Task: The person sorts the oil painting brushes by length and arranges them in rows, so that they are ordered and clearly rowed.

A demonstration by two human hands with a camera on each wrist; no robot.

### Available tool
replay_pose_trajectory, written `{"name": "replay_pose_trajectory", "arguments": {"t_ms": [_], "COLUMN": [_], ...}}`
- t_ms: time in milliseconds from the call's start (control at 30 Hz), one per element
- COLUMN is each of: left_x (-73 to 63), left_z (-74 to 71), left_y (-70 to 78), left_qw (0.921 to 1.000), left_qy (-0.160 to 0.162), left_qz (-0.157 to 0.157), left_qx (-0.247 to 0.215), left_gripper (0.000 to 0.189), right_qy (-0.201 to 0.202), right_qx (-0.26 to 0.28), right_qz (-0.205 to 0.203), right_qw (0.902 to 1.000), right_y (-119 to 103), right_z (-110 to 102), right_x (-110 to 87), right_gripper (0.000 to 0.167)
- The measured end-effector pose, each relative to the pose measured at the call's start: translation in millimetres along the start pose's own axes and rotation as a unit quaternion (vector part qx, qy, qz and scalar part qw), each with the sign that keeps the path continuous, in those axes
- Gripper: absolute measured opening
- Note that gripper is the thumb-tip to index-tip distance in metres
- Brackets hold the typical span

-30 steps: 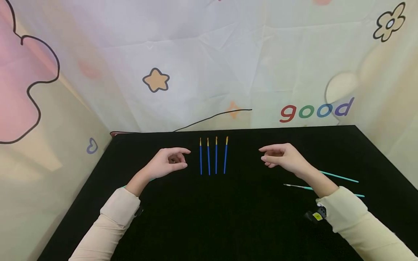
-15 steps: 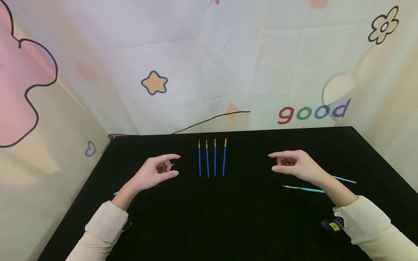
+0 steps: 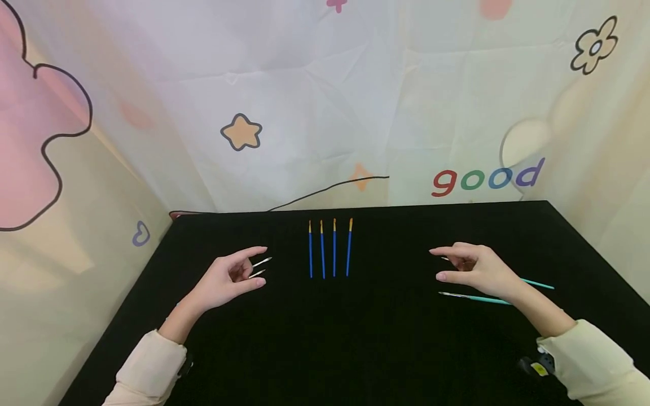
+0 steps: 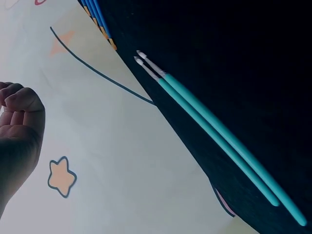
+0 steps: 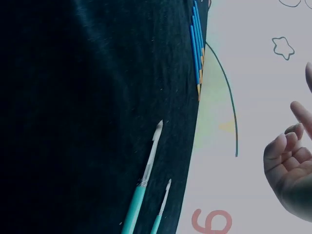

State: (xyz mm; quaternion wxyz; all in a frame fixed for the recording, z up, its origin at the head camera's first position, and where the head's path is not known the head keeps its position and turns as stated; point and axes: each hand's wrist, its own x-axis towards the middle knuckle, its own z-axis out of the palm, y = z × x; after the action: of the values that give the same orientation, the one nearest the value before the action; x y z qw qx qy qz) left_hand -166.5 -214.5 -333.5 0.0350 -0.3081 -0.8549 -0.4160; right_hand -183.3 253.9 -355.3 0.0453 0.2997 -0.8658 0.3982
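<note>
In the head view, my left hand point(image 3: 228, 282) hangs above the left part of the black table, thumb and index finger spread, holding nothing. Below it lie two teal-handled paintbrushes point(image 4: 219, 132), side by side in the left wrist view; in the head view only their tips point(image 3: 262, 262) show past the fingers. My right hand point(image 3: 474, 266) hovers over the right side, likewise holding nothing, fingers loosely bent. Under it rest another two teal paintbrushes, a nearer one point(image 3: 487, 299) and a farther one point(image 3: 537, 283) partly covered by the hand. Several blue paintbrushes point(image 3: 322, 254) stand in a row between the hands.
The black tabletop point(image 3: 325, 349) ends at a pale printed curtain point(image 3: 325, 124) behind and on both sides. Both sleeves are cream, and a small black device point(image 3: 537, 365) sits at the right cuff.
Both hands have drawn apart, away from the blue brushes and slightly toward the body. Tips of the left teal brushes have come into sight. None of the brushes has visibly moved.
</note>
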Motion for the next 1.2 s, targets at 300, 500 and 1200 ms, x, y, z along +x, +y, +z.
{"name": "replay_pose_trajectory", "arguments": {"t_ms": [300, 500, 1200], "left_x": [-12.1, -18.8, -47.3], "left_z": [-1.2, -2.3, -9.7], "left_y": [-5.0, -6.2, -58.3], "left_qw": [0.9997, 0.9984, 0.9925], "left_qy": [0.013, 0.03, 0.067], "left_qz": [0.008, 0.003, -0.028], "left_qx": [0.017, 0.048, 0.098], "left_gripper": [0.05, 0.05, 0.06], "right_qy": [0.007, 0.004, -0.023], "right_qx": [-0.009, 0.018, -0.031], "right_qz": [0.009, 0.029, 0.015], "right_qw": [0.9999, 0.9994, 0.9992], "right_y": [6.4, 10.9, 41.3], "right_z": [-6.7, -9.2, -16.1], "right_x": [-12.3, -21.3, -47.6], "right_gripper": [0.037, 0.042, 0.056]}}
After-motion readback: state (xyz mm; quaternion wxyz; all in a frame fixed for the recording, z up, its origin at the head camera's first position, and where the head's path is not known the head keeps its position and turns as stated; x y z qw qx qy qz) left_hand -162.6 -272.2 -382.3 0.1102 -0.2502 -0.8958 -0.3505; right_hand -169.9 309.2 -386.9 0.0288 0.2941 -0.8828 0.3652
